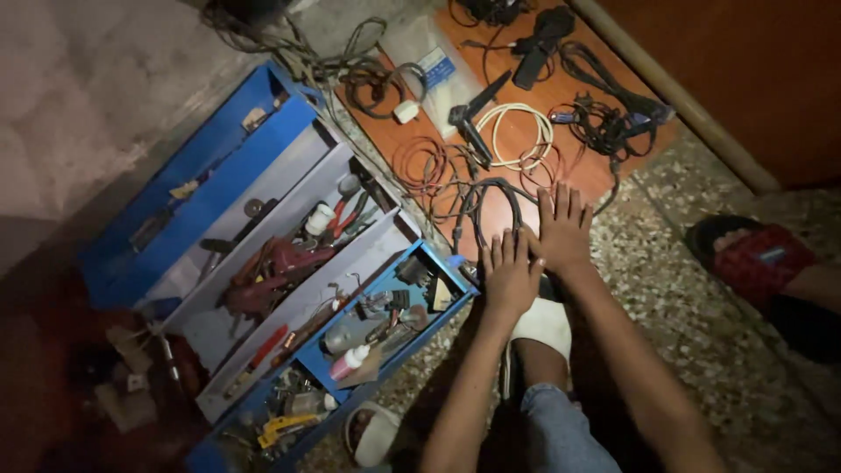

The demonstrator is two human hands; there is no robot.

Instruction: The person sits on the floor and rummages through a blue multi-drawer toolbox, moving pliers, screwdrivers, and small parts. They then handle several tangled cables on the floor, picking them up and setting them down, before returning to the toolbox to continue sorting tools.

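Note:
My left hand (pixel 510 273) and my right hand (pixel 561 229) lie flat, side by side, fingers together and pointing away from me, holding nothing. They rest on the speckled floor (pixel 692 324) at the near end of a tangle of dark cables (pixel 484 203), fingertips touching or almost touching the wires. Just left of my left hand is the corner of an open blue toolbox (pixel 272 263). My foot in a white slipper (pixel 543 326) sits right below the hands.
The toolbox trays hold pliers, red-handled tools, small bottles and loose parts. Coiled white and red wires (pixel 517 136), black cords (pixel 604 118) and a plastic bag lie on an orange-brown board. Another person's foot in a red sandal (pixel 760 259) is at right.

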